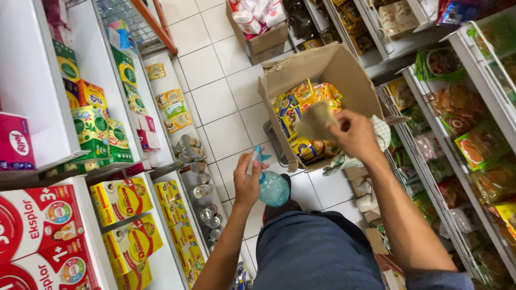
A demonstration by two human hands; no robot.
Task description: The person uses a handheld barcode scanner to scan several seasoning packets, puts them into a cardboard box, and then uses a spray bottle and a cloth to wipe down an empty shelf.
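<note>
My left hand (246,180) grips the neck of a clear blue spray bottle (271,186), held over my lap with the nozzle pointing up. My right hand (355,134) is raised in front of an open cardboard box (328,67) and holds a small brownish cloth or piece of paper (315,121), blurred by motion. The box holds several yellow snack packets (301,102). A checked cloth (344,160) hangs beneath my right wrist. My knees in blue trousers (306,252) fill the bottom middle.
White shelves on the left carry yellow, green and red boxes (121,198) and tins (193,156). Wire racks on the right hold bagged snacks (473,150). A second carton (263,37) stands farther down the white-tiled aisle (215,96).
</note>
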